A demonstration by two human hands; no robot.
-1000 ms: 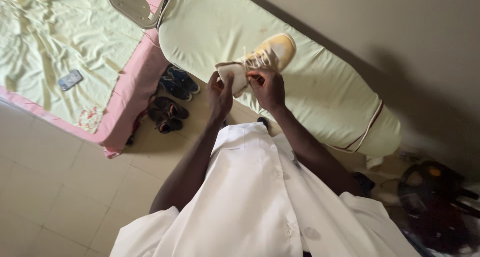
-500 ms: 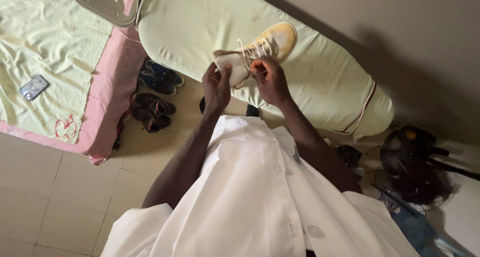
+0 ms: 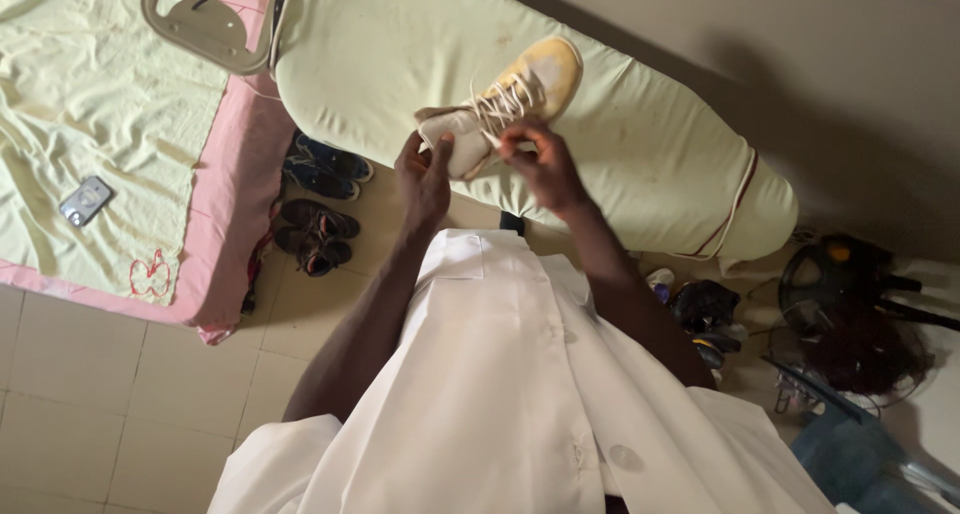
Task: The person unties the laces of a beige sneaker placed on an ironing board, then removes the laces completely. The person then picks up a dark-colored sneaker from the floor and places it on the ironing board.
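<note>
A yellowish high-top shoe (image 3: 525,82) with white laces lies on a pale green padded board (image 3: 380,54), toe pointing away from me. My left hand (image 3: 424,181) grips the shoe's heel collar from the left. My right hand (image 3: 540,164) pinches a white lace just beside the shoe's opening. Both forearms reach up from my white coat (image 3: 500,394).
A bed (image 3: 110,124) with a green sheet and pink edge is at left, a phone (image 3: 86,201) lying on it. Dark shoes (image 3: 320,199) sit on the tiled floor beside the bed. A fan (image 3: 850,314) and clutter stand at right.
My hands stay on the shoe; the right hand has pulled the lace slightly sideways. The view has shifted a little.
</note>
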